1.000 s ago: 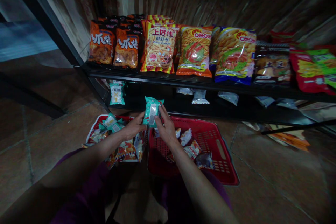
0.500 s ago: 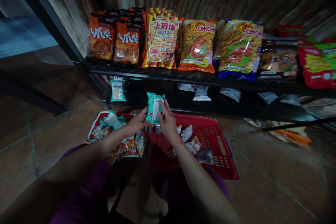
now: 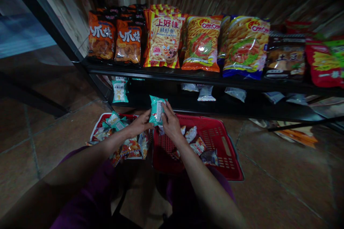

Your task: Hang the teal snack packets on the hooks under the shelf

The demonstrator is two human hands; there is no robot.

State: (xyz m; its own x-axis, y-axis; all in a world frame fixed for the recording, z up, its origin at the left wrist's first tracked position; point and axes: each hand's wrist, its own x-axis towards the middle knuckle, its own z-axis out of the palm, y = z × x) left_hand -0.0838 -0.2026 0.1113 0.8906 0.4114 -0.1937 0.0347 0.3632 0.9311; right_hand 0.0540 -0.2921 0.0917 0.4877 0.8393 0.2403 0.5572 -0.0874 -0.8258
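Observation:
Between my two hands is a teal snack bag (image 3: 156,110), its back with a white label panel facing me. My left hand (image 3: 141,124) grips its left side and lower edge, and my right hand (image 3: 171,121) has fingers over its right side. The bag is held above the gap between two red baskets. In the left basket (image 3: 103,116) lie several small packets, teal ones and orange-and-white ones. The right basket (image 3: 225,150) holds several small white and red packets. A similar teal bag (image 3: 120,92) stands on the lower shelf, at its left end.
A black shelf unit (image 3: 161,72) stands in front of me. Its upper shelf carries rows of snack bags, including prawn crackers (image 3: 163,41). Several small packets (image 3: 206,93) lie on the lower shelf (image 3: 161,103). Orange packaging (image 3: 298,136) lies under the shelf at right.
The view has shifted slightly. My hands still hold the teal bag in nearly the same place, with the right fingers drawn a little farther over it.

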